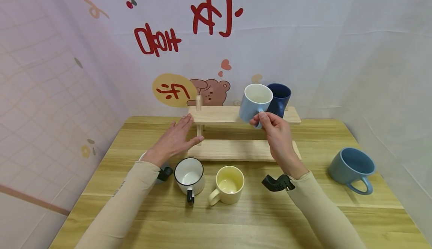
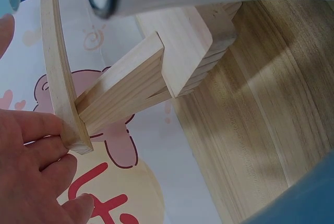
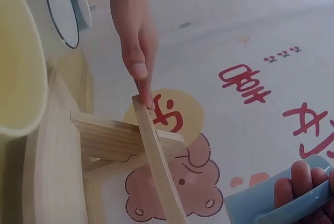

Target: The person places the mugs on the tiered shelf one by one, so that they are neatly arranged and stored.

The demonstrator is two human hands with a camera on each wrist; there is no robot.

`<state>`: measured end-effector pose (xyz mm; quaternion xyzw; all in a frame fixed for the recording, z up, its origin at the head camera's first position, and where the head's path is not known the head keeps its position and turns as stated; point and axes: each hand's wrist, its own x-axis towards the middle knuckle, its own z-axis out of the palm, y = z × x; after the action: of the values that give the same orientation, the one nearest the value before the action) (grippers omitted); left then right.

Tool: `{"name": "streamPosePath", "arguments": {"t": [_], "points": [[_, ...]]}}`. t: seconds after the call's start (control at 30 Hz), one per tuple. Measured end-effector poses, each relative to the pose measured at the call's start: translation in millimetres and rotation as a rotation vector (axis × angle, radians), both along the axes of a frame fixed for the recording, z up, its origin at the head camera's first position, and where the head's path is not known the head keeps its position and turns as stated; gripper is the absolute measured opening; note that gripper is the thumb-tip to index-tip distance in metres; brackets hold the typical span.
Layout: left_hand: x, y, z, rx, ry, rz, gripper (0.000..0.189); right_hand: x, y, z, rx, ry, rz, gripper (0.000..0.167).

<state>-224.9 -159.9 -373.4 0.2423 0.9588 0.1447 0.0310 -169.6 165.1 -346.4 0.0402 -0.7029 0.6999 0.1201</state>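
A light blue mug (image 1: 255,102) with a white inside is held by its handle in my right hand (image 1: 276,132). It overlaps the right part of the wooden rack's upper shelf (image 1: 219,114), close beside a dark blue mug (image 1: 281,95) standing there. In the right wrist view, fingers wrap the handle of the light blue mug (image 3: 276,192). My left hand (image 1: 173,138) reaches to the upper shelf's left end, its fingers fairly straight. The left wrist view has those fingertips of the left hand (image 2: 36,161) touching the end of the shelf board (image 2: 62,83).
In front of the rack's lower shelf (image 1: 233,150) stand a white black-rimmed mug (image 1: 189,177) and a yellow mug (image 1: 229,183). Another mug (image 1: 158,177) is mostly hidden under the left wrist. A wide grey-blue mug (image 1: 351,168) sits far right on the wooden table (image 1: 256,226).
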Motion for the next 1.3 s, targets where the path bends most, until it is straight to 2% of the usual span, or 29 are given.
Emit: {"name": "streamPosePath", "arguments": {"t": [0.17, 0.5, 0.83, 1.3], "points": [[0.8, 0.5, 0.2, -0.007, 0.003, -0.003, 0.095, -12.6, -4, -2.4, -0.003, -0.005, -0.023, 0.042], [1.2, -0.3, -1.1, -0.005, 0.010, -0.004, 0.095, -29.7, -9, -10.9, -0.003, -0.012, -0.012, 0.046], [0.3, -2.8, -5.4, -0.006, 0.018, -0.004, 0.096, -41.4, -13, -15.6, 0.024, -0.044, -0.009, 0.044], [0.5, -2.2, -3.0, -0.014, 0.011, -0.003, 0.096, -49.3, -15, -20.2, 0.007, -0.050, -0.010, 0.044]]}}
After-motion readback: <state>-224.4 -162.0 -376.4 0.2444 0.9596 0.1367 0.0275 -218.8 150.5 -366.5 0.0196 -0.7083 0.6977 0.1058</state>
